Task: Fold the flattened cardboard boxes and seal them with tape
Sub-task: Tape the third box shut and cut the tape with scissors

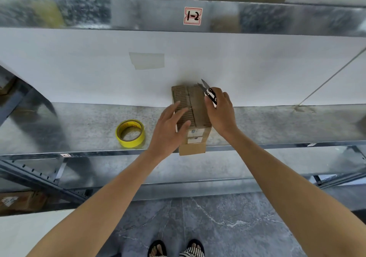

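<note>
Head view: the box [196,102] stands at the shelf's [79,126] front edge. The left hand [170,126] lies palm down with straight fingers on the box top, its grip empty. The right hand [222,112] is beside the box, its grip curled round snips [208,91]. Tape [130,143] lies to the left.

Matt cardboard box [198,106] under my left hand [168,127]; shiny metal snips [209,92] in my right hand [222,112]; glossy tape roll [130,133] leftward on mottled, perhaps galvanized, metal shelf [79,126].

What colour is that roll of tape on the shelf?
The roll of tape is yellow with a brownish inner core, seen in the head view.
</note>
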